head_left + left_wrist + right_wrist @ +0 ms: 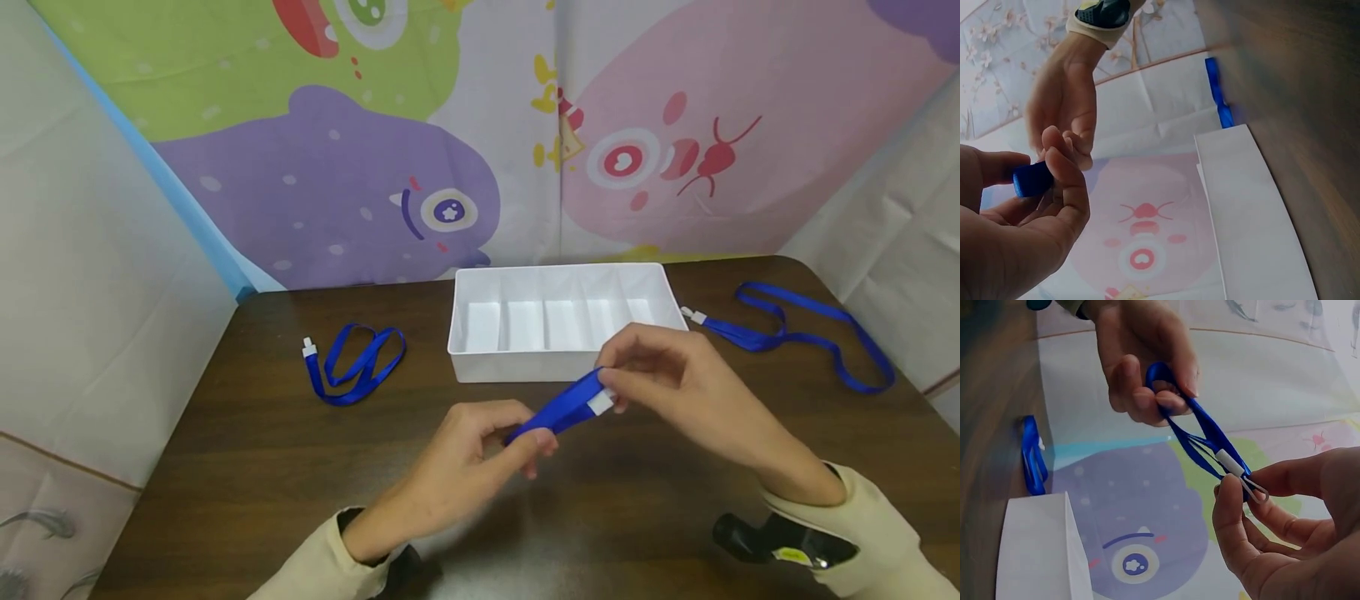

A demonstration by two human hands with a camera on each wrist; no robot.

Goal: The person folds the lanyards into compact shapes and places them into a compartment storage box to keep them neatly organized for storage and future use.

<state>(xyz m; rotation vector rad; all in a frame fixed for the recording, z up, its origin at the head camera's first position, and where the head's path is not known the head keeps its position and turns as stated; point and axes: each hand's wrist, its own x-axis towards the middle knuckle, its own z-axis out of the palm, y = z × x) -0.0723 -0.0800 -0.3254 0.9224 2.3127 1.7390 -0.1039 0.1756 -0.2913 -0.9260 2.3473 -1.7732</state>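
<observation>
Between my two hands, above the table, stretches a folded blue lanyard [564, 408] with a white clip [601, 402]. My left hand [480, 454] pinches its looped lower end between thumb and fingers; that loop of the lanyard [1032, 180] also shows in the left wrist view. At the upper end, beside the clip, my right hand [682, 387] pinches the band with thumb and fingers. The right wrist view shows the lanyard [1207, 434] doubled into several layers, with the clip's hook [1257, 489] close to my right fingertips.
Behind my hands stands a white tray [510, 367] with several compartments. A second blue lanyard [360, 387] lies loosely coiled to its left. A third lanyard [810, 337] is spread out to its right. A printed cloth [525, 208] hangs behind the brown table [262, 483].
</observation>
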